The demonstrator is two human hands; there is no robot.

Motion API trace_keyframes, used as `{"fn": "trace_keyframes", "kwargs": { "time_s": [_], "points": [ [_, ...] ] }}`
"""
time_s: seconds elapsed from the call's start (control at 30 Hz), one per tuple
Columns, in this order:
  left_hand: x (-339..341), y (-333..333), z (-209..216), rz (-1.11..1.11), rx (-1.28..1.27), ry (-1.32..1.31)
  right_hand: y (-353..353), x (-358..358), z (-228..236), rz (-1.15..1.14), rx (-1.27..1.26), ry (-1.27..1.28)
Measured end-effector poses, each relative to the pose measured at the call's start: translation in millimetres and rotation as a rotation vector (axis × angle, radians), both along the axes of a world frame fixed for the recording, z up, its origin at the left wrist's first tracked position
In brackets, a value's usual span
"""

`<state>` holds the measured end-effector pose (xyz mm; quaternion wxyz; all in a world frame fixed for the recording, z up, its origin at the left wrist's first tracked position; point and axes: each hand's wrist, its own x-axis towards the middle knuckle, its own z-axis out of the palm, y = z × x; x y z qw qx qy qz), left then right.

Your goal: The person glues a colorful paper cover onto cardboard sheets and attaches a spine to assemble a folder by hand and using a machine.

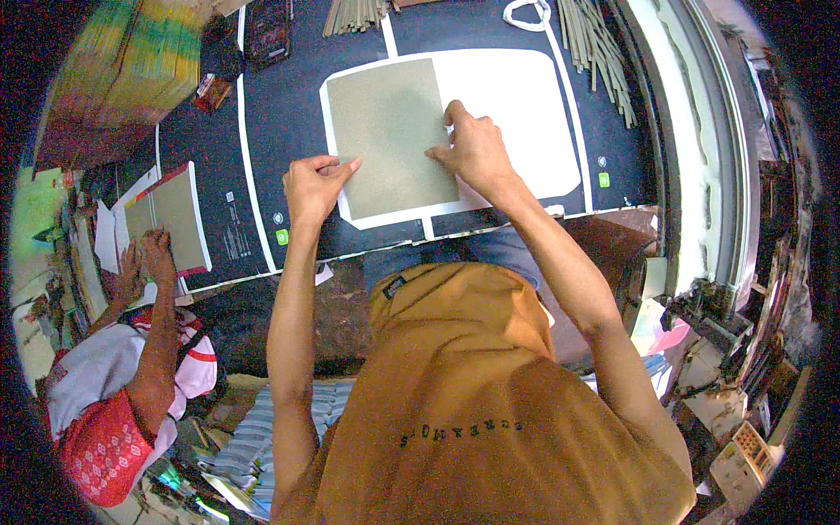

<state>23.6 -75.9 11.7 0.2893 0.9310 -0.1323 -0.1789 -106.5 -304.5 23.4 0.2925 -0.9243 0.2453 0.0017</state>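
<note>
A grey-brown board (385, 131) lies on a larger white sheet (516, 105) with cut corners, covering the sheet's left part. At the board's lower left edge, my left hand (312, 186) is closed, its thumb over the board and its fingers bunched by the edge. My right hand (479, 153) grips the board's right edge. Its thumb rests on the board's face and its curled index finger touches the edge higher up. What the other right fingers do underneath is hidden. The board looks flat against the sheet.
The dark table (297, 96) carries white lines. Bundled grey strips (595, 52) and a white ring (527, 14) lie at the far right. Tall stacked sheets (127, 79) stand far left. On the left, a co-worker's hands (149, 262) touch another board (175, 219) with red edging.
</note>
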Motion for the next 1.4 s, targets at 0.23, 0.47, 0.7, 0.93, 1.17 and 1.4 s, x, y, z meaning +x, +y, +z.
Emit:
{"fn": "trace_keyframes", "kwargs": {
  "time_s": [0.23,0.47,0.7,0.93,1.17,1.4],
  "points": [
    [2,1,-3,-0.009,0.02,0.026,1,1,5,0.006,-0.011,0.03],
    [1,1,0,-0.004,0.037,0.017,6,2,5,0.025,-0.029,0.036],
    [1,-2,5,-0.021,0.074,0.057,4,3,3,0.042,-0.048,0.056],
    [-23,-32,3,-0.267,-0.14,-0.442,-12,-27,26,0.031,-0.17,-0.022],
    [-60,-78,-33,-0.555,0.067,-0.617,-46,-66,42,0.085,-0.362,0.387],
    [-60,-78,-39,-0.564,0.081,-0.6,-50,-74,34,0.095,-0.372,0.289]
  ]
}}
